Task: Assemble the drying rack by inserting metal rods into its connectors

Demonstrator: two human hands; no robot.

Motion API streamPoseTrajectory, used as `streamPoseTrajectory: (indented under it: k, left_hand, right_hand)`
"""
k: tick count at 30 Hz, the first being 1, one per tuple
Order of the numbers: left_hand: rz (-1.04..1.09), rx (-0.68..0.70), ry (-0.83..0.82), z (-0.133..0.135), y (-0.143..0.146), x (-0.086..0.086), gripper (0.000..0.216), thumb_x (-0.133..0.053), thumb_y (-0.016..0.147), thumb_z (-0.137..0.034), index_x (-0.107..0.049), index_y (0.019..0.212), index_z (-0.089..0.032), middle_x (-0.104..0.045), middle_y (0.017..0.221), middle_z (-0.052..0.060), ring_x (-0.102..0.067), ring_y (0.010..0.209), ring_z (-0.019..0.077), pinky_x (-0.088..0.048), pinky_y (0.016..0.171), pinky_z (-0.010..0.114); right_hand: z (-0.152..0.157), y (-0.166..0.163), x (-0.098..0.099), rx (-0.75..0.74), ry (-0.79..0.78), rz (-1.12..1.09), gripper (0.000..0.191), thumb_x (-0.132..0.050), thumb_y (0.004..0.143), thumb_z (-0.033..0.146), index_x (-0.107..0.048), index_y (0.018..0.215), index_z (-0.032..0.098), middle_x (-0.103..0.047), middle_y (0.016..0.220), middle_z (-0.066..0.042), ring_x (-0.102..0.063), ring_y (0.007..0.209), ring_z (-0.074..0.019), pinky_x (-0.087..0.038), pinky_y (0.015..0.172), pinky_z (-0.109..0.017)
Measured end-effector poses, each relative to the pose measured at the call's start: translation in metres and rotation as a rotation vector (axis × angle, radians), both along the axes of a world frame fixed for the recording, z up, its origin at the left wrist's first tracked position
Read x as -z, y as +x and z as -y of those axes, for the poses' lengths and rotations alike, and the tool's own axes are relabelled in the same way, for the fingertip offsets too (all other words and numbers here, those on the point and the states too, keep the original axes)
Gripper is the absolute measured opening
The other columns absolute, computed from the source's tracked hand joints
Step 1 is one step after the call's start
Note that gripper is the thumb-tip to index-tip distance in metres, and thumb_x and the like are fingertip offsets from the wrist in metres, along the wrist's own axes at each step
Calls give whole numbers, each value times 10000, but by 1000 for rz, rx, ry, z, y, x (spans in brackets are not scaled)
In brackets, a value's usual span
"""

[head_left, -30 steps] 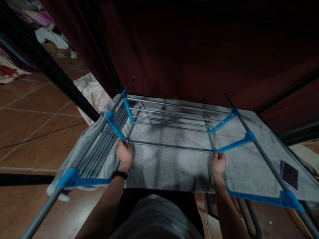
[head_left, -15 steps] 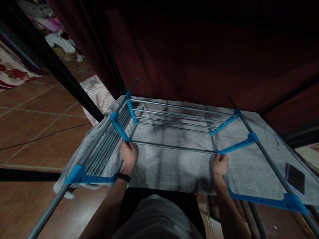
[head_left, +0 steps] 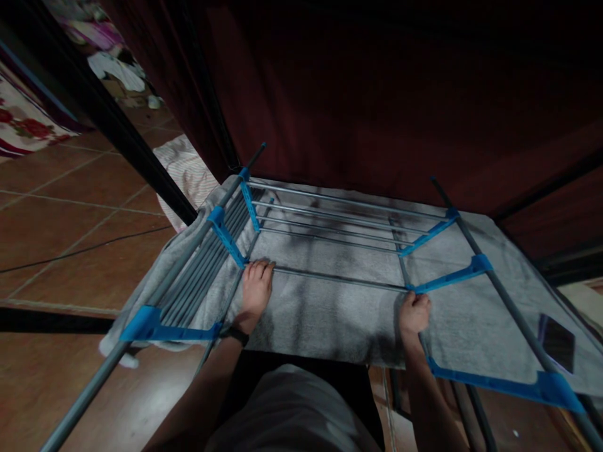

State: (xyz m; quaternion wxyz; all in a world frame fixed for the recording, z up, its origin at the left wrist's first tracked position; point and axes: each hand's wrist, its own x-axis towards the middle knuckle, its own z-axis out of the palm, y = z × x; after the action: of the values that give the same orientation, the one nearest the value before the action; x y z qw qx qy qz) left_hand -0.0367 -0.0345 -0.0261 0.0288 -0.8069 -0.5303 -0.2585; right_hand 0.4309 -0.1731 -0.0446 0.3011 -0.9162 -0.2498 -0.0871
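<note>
A grey metal drying rack [head_left: 339, 276] with blue plastic joints stands in front of me, and a grey towel [head_left: 325, 314] lies spread under its rails. My left hand [head_left: 255, 290] rests on the towel with fingers stretched out, their tips at the near rail beside a blue joint [head_left: 226, 235]. My right hand [head_left: 413, 314] is closed around the rail where the right blue joint [head_left: 447, 276] meets it. A dark watch band [head_left: 233, 334] sits on my left wrist.
A dark phone [head_left: 557, 342] lies on the towel at the right edge. Dark red curtain [head_left: 377, 94] hangs behind the rack. A striped cloth [head_left: 186, 179] lies on the tiled floor at left, with clothes [head_left: 117, 69] and a flowered fabric [head_left: 23, 119] farther back.
My left hand has let go of the rail corner and now lies flat on the towel with fingers extended. The right hand keeps its grip. The view shifted slightly.
</note>
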Motion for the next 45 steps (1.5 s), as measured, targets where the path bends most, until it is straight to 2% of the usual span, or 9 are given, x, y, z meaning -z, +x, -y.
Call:
streamPoseTrajectory:
  k: [3,8,15,19,29,45]
  left_hand:
    - [-128,116,-34,-10,4,-2,402,-460,1048,-117,-713,1353,-184,-754,1270,147,-655,1271,297,-444,1193,495]
    - [-204,253,-80,-20,17,2,319,-539,1104,-294,-714,1349,-190,-774,1159,101,-676,1131,274,-498,1055,431]
    - [-243,282,-92,-21,22,2,314,-517,1113,-275,-714,1347,-205,-750,1149,108,-650,1099,273,-469,1007,422]
    - [-257,284,-91,-19,21,0,314,-520,1103,-245,-716,1346,-216,-747,1127,109,-641,1093,279,-469,992,428]
    - [-380,299,-61,-14,29,-6,419,-444,1054,-76,-679,1391,-156,-734,1171,134,-649,1109,281,-487,1056,455]
    - [-341,343,-95,-14,38,-9,440,-442,1003,-35,-679,1353,-160,-735,1198,152,-673,1137,284,-450,1145,484]
  right_hand:
    - [0,0,0,-12,-24,-1,295,-423,1030,416,-613,1087,198,-682,1081,-189,-690,1019,-355,-529,851,-452]
    - [1,1,3,-4,-46,18,315,-407,1036,412,-606,1122,185,-684,1122,-219,-698,1044,-385,-537,848,-471]
    - [0,1,-1,-8,-64,-21,341,-400,1055,418,-604,1173,172,-684,1189,-233,-690,1119,-384,-542,907,-476]
    - [0,2,-4,-6,-100,-33,354,-396,1069,430,-613,1161,166,-682,1173,-224,-699,1085,-361,-549,897,-464]
    - [-2,0,-3,0,-89,21,353,-402,1058,411,-619,1147,147,-686,1173,-259,-710,1070,-397,-575,847,-494]
    - [-2,-7,-10,-4,-26,21,301,-430,1019,364,-652,1086,172,-723,1043,-236,-709,1020,-385,-572,828,-496]
